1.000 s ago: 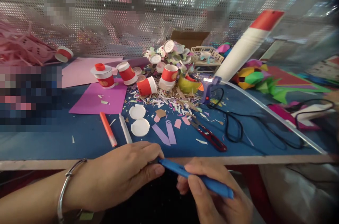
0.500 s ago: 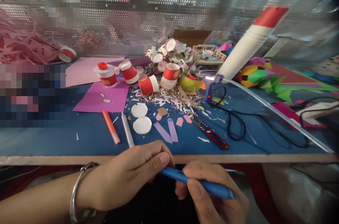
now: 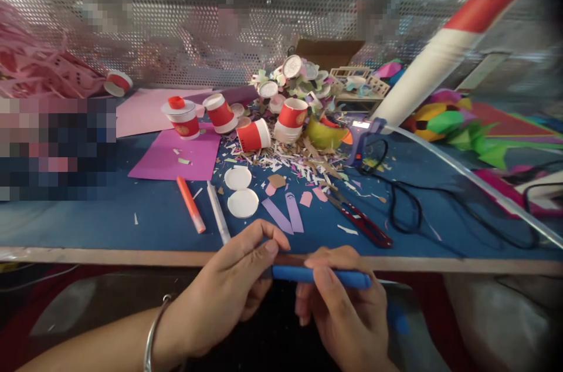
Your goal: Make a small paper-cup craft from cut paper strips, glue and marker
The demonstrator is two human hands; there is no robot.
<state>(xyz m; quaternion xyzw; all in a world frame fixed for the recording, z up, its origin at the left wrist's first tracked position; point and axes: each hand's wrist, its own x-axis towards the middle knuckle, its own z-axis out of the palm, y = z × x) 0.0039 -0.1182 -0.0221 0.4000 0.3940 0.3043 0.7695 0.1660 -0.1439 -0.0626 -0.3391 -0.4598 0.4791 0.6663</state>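
A blue marker (image 3: 292, 273) lies level between my two hands, just in front of the table edge. My left hand (image 3: 237, 278), with a silver bangle at the wrist, pinches the marker's left end, where a short dark part shows. The fingers and thumb of my right hand (image 3: 345, 301) close around the blue barrel farther right. On the table beyond my hands are an orange marker (image 3: 191, 205), a white marker (image 3: 218, 211), two white paper discs (image 3: 243, 203) and two purple paper strips (image 3: 277, 216).
Red-and-white paper cups (image 3: 292, 114) stand and lie among paper scraps. Red-handled scissors (image 3: 365, 224) lie at right, near a glue gun (image 3: 365, 137) and black cable (image 3: 448, 189). A long white tube (image 3: 431, 64) leans behind. Purple paper (image 3: 176, 155) lies left; people sit beyond a perforated screen (image 3: 176, 26).
The marker has turned from slanting down to the right to nearly level. My left fingers have shifted their grip, and a dark part at its left end now shows. The view has shifted slightly.
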